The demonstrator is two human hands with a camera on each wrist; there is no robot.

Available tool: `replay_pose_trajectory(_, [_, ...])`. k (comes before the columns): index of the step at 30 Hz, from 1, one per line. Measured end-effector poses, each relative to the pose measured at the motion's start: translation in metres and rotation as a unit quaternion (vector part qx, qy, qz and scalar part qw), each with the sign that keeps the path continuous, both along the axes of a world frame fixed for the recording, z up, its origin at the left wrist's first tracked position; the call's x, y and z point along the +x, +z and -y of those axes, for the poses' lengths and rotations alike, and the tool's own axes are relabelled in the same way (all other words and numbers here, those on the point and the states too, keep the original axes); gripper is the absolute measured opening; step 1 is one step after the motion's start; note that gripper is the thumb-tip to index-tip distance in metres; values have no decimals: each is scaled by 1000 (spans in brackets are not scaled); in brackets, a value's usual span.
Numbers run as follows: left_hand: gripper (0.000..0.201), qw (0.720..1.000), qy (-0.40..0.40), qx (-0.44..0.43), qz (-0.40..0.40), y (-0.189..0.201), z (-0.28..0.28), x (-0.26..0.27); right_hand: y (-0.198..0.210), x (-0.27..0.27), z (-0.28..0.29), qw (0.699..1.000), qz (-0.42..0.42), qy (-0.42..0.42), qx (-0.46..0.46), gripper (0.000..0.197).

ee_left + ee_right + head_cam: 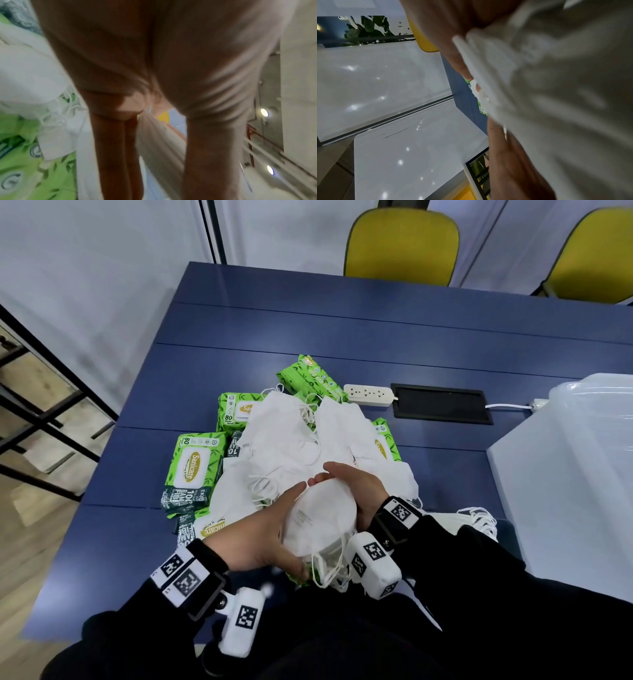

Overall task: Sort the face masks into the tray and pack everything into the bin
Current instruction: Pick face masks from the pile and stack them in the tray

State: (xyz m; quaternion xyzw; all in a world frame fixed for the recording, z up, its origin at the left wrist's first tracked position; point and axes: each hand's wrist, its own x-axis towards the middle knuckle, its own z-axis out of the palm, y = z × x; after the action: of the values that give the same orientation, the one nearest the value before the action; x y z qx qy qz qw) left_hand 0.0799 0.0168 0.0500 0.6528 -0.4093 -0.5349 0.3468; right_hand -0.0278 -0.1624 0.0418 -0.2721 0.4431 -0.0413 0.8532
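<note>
A stack of white face masks (320, 517) is held upright just above the table's near edge, ear loops dangling below it. My left hand (263, 535) grips its left side, thumb under the lower end. My right hand (356, 484) curls over its top and right side. Up close, the left hand (154, 54) pinches the masks (159, 142) between fingers and thumb, and the blurred masks (556, 94) lie against the right hand (450, 27). A loose pile of masks (291, 433) lies beyond. The clear plastic bin (589, 419) stands at the right. I see no tray.
Several green wipe packs (191, 463) lie around and under the mask pile on the blue table (342, 330). A white power strip (368, 394) and a black panel (442, 407) sit behind it. More ear loops (479, 518) show at right. Two yellow chairs (400, 248) stand beyond.
</note>
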Motion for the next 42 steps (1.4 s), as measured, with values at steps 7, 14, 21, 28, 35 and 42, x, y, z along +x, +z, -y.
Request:
replay_pose_trajectory(7, [105,998,56,-5,-9,-8,5,4,17,-3,-3,994,91,-44,28,37])
replay_pose_trajectory(14, [105,991,89,19,-98,-22,4,-7,8,-5,-10,995,22,-86,-48,23])
replay_pose_trajectory(21, [86,998,56,17,36,-13,9,-12,6,1,-6,994,50,-94,-27,36])
replay_pose_trajectory(28, [80,989,119,20,-90,-28,8,-4,8,0,-12,989,89,-35,-117,34])
replay_pose_trajectory(35, [77,989,122,44,-77,-35,9,-5,7,5,-13,990,35,-61,-125,36])
replay_pose_trajectory(42, [87,996,41,24,71,-28,9,-6,-1,5,-13,995,9,-82,-51,23])
